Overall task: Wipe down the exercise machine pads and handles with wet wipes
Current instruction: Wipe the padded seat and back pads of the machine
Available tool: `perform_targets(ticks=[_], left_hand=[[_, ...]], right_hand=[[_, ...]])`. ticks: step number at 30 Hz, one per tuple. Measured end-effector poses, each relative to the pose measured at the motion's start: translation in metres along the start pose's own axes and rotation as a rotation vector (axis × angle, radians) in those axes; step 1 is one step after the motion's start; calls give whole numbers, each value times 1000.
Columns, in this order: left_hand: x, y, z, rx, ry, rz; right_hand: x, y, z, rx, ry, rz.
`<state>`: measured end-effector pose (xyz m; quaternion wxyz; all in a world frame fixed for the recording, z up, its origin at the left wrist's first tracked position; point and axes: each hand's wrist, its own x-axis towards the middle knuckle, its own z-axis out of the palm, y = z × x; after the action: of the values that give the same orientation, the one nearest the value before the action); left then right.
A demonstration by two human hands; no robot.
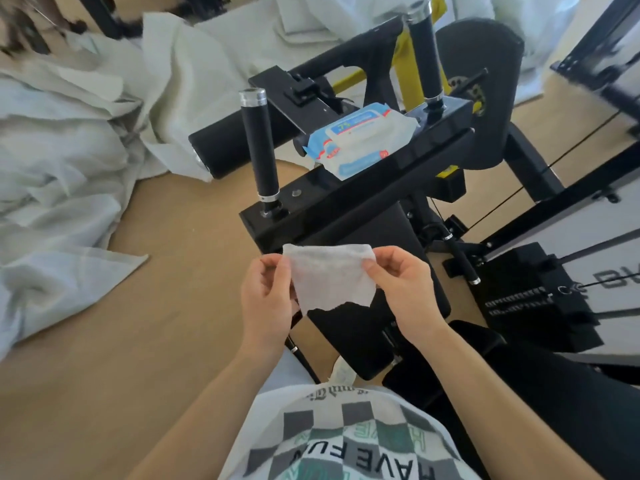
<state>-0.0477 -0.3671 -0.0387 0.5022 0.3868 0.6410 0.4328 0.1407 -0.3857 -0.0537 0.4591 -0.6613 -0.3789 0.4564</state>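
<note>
White wet wipe point(329, 278) hung spread between both hands, left hand point(266, 299) and right hand point(401, 289), fingers pinched on its upper corners, apparently above the machine's black pad point(349, 327). Wipes pack point(360, 140) lay on the black crossbar point(363, 199) between two upright handles.

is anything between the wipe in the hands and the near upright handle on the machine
Nothing visible blocks it. The wet wipe, held between the left hand and right hand, sits below the near handle, with only the black frame bar it mounts on between. The wipes pack lies off to the right.
</note>
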Motion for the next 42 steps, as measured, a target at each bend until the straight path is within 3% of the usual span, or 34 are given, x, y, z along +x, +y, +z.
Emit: perform_targets(ticks=[5, 11, 19, 24, 28, 31, 33, 36, 42], left_hand=[[12, -16, -12, 206, 93, 100], [23, -23, -15, 241, 146, 19], [26, -19, -16, 188, 137, 10], [34, -20, -26, 204, 132, 67], [38, -5, -29, 259, 204, 307], [53, 1, -31, 543, 161, 633], [65, -1, -31, 685, 108, 759], [71, -4, -31, 713, 68, 799], [73, -9, -27, 653, 105, 833]], right_hand=[[31, 10, 23, -103, 142, 57], [32, -4, 68, 342, 247, 243], [10, 4, 125, 348, 334, 123], [3, 14, 145, 316, 248, -50], [12, 20, 140, 257, 175, -53], [27, 23, 131, 190, 231, -95], [41, 24, 121, 133, 306, -108], [49, 27, 112, 106, 332, -113], [13, 32, 140, 73, 205, -197]])
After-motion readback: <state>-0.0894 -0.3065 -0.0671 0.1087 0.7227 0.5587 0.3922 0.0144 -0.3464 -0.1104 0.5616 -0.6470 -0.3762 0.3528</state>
